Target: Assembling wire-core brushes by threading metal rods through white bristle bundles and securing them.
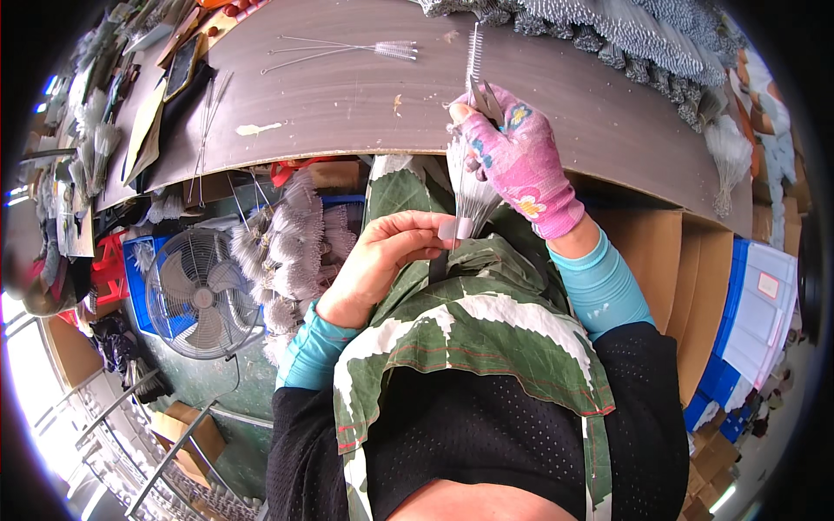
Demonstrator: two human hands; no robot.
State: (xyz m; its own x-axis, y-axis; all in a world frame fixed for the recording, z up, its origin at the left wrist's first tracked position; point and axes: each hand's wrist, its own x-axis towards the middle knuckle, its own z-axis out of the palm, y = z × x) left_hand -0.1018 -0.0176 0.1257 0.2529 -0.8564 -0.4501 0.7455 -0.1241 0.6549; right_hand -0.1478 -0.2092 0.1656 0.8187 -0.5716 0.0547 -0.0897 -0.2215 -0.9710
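Note:
My bare left hand [391, 252] is closed, thumb and fingers pinching a pale strip [454, 228] at the lower part of a bundle of thin white-bristled brushes [473, 195]. My right hand [526, 161] wears a pink flowered glove and is closed around a metal tool with two pointed jaws [489, 102]; its handles are hidden in the palm. The jaws stand apart. Just beyond them a single wire brush [475, 54] points away from me; whether the hand grips it cannot be made out. The bundle hangs below the gloved fingers, above my camouflage apron [486, 321].
Loose wire brushes [382, 49] lie on the brown table [330, 95]. Piled brushes [625, 39] fill its far right. Below stand a fan [204, 293] and hanging brush bundles [295, 230] at left, cardboard [638, 260] and a blue-and-white bin [754, 300] at right.

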